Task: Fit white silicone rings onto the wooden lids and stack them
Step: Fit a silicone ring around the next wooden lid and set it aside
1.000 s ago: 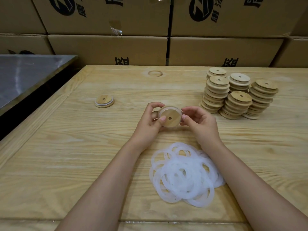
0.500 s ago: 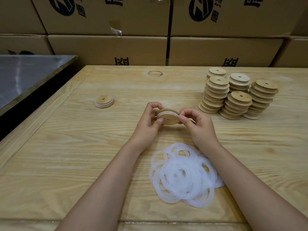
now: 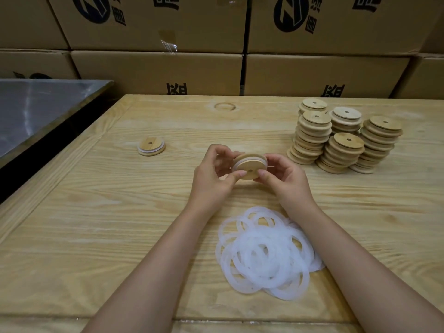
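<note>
the wooden table (image 3: 72, 236) carries everything, and i take the pile of white rings (image 3: 264, 253) on it as the mark for all places. beyond the pile and to its right stand the stacks of bare lids (image 3: 341, 140), several columns touching each other, some of them leaning. i judge that a careless reach for the next lid, or a forearm passing close, could push one column into its neighbours and bring several down. the pile itself lies loose and tangled between the two forearms, so pulling one ring out may drag others with it toward the near edge of the table. just beyond the pile, the left hand (image 3: 211, 179) and the right hand (image 3: 286, 181) are both closed on the held lid (image 3: 248, 168): thumbs on its near face, fingers curled behind its rim, the lid tilted toward the camera. beyond the pile and well to its left lies the finished lid (image 3: 151, 146), alone, where i think the new stack should grow. the smallest thing is the white ring (image 3: 240, 162) round the held lid. it seems seated on the left part, but on the right side i cannot tell if it sits fully in place. if the fingers let go too early there, the ring may twist or roll off, and a lid stacked so would sit crooked
</note>
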